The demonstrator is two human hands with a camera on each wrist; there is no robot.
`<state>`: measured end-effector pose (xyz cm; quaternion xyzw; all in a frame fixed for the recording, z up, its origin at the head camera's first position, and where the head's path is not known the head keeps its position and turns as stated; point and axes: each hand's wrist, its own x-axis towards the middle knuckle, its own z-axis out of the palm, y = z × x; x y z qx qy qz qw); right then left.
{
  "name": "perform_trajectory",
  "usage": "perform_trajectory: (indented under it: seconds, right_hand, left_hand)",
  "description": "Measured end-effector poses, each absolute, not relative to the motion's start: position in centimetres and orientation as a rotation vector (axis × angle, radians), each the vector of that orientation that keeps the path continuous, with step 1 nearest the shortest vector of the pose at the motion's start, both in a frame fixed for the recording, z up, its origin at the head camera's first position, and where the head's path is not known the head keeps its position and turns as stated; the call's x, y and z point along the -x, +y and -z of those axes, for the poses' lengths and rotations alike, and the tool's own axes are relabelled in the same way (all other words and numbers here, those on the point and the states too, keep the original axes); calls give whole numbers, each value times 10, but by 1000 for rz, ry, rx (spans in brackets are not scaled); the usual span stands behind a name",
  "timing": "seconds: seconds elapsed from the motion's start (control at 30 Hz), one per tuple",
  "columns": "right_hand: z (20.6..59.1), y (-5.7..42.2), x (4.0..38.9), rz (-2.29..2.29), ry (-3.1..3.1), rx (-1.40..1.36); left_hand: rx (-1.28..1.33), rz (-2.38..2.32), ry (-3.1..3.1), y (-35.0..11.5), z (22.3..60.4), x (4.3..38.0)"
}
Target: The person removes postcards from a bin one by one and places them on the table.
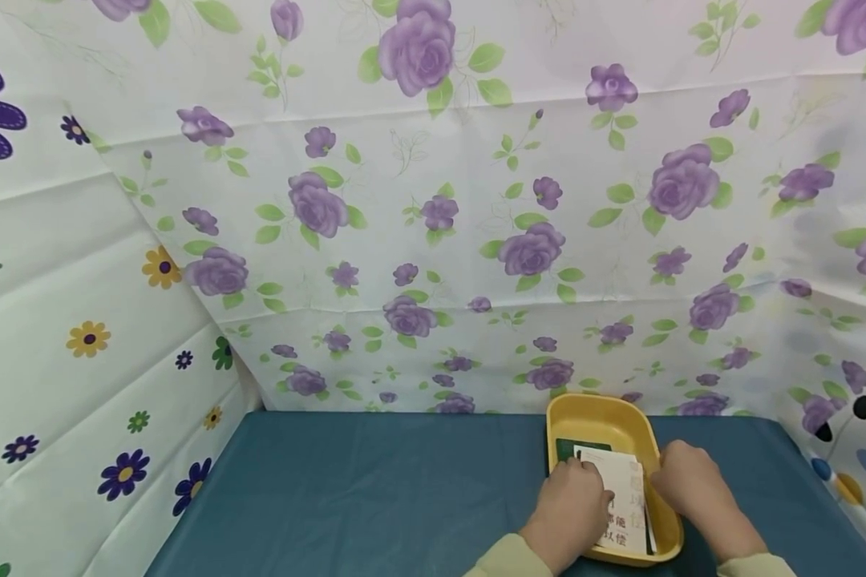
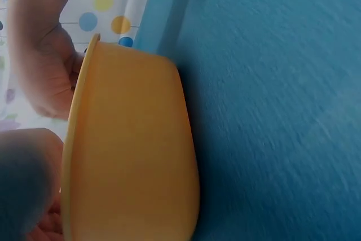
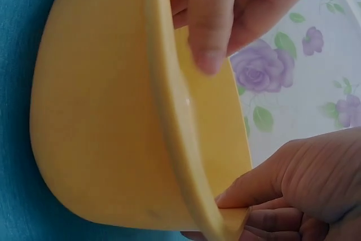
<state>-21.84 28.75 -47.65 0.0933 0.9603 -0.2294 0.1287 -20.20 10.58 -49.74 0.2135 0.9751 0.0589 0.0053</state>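
A yellow plastic tub point(image 1: 608, 419) stands on the table in the head view. In it lie white printed booklets or cards point(image 1: 625, 489) with large characters, and a dark green flat item point(image 1: 566, 449) shows under their far end. My left hand point(image 1: 572, 506) is over the tub's left side, thumb above the white papers; its fingertips are largely hidden and I cannot tell whether they hold anything. My right hand point(image 1: 695, 474) grips the right rim. In the right wrist view its thumb point(image 3: 254, 187) lies inside the wall, fingers curled below.
A blue-green cloth point(image 1: 375, 489) covers the table, reaching left of the tub. Behind it hangs a white sheet with purple roses point(image 1: 433, 212). A daisy-print sheet point(image 1: 108, 377) borders the left, and a dotted sheet point(image 1: 862, 473) the right.
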Motion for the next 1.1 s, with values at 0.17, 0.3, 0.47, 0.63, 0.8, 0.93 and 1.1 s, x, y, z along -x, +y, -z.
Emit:
perform_trajectory:
  seconds: [0.17, 0.3, 0.47, 0.63, 0.8, 0.93, 1.1]
  right_hand:
    - [475, 283, 216, 673, 2816, -229]
    - [475, 282, 217, 654, 2811, -241]
    - [476, 281, 217, 663, 2818, -226]
    - [477, 280, 217, 648, 2847, -230]
    - [477, 280, 219, 639, 2843, -245]
    - [477, 280, 219, 637, 2839, -253]
    - [479, 281, 220, 635, 2827, -252]
  left_hand:
    - [-538, -106, 2997, 115, 504, 204]
    - [-459, -5, 2985, 121, 508, 206]
    - [-388, 85, 2939, 125, 510, 207]
    - [-407, 231, 2952, 129, 514, 207]
    - [-315, 254, 2936, 134, 516, 209]
    - [-258, 255, 2917, 136, 516, 210]
    - [-240, 229, 2891, 137, 518, 212]
